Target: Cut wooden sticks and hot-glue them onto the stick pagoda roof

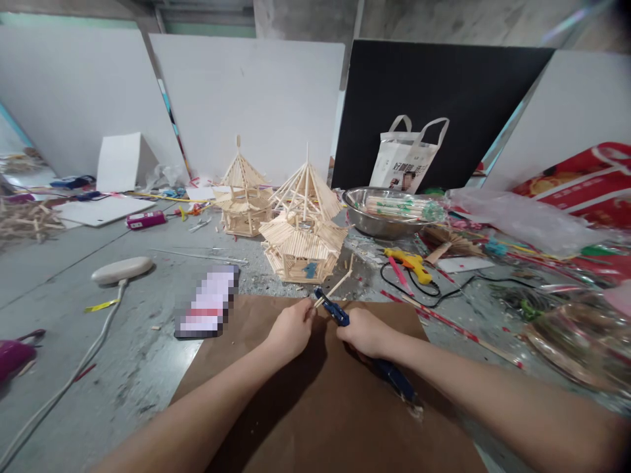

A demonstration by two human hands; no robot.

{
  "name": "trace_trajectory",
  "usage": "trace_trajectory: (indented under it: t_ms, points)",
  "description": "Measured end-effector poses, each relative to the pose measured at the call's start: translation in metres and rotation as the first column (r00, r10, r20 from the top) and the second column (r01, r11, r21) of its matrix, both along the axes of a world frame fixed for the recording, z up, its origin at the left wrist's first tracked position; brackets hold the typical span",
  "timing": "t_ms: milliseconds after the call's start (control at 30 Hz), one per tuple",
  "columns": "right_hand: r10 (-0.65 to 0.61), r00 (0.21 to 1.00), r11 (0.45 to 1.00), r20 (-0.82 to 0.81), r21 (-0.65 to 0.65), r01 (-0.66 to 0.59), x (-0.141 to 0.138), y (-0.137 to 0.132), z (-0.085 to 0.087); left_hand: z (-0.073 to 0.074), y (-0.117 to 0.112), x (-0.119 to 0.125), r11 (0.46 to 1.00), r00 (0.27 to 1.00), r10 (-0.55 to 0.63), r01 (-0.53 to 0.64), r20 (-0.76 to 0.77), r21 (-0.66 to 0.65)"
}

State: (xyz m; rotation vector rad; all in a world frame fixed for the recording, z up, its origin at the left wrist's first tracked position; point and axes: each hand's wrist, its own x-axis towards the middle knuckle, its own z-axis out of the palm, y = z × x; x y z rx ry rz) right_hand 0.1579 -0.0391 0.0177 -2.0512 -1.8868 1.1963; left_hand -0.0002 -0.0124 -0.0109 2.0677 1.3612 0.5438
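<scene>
The left hand (292, 330) pinches a thin wooden stick (340, 284); the right hand (365, 334) is wrapped round a blue tool (333, 309), its nose at the stick between them. A stick pavilion (304, 238) blocks the space just beyond the grip; a phone (210, 303) lies left, a yellow glue gun (408, 261) right.

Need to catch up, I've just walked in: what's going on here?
Someone is working over a brown sheet. Their left hand holds thin wooden sticks, and their right hand grips a dark blue tool whose head is right at them. Just beyond stands a pavilion-like stick model, with a second model behind it to the left. A yellow glue gun lies off to the right.
</scene>
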Motion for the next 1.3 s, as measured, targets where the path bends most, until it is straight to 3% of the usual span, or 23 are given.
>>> trace_trajectory:
  t_ms: [233, 600, 967, 1300]
  points:
    - [-0.011, 1.0, 0.999, -0.023, -0.038, 0.01, 0.001, 0.002, -0.001, 0.0, 0.0, 0.001, 1.0, 0.999, 0.018, -0.018, -0.051, 0.005]
    - [-0.178, 0.925, 0.932, -0.334, -0.359, 0.05, 0.005, 0.003, 0.014, 0.001, 0.002, 0.002, 1.0, 0.998, 0.003, -0.003, -0.059, -0.005]
    - [-0.098, 0.992, 0.989, -0.081, -0.119, 0.088, -0.002, 0.001, -0.003, 0.0, 0.003, 0.002, 1.0, 0.989, 0.022, -0.022, -0.144, 0.002]
    - [-0.082, 0.995, 0.995, -0.053, -0.069, 0.078, -0.001, 0.004, -0.008, 0.0, 0.002, 0.002, 1.0, 0.99, 0.024, -0.025, -0.142, -0.002]
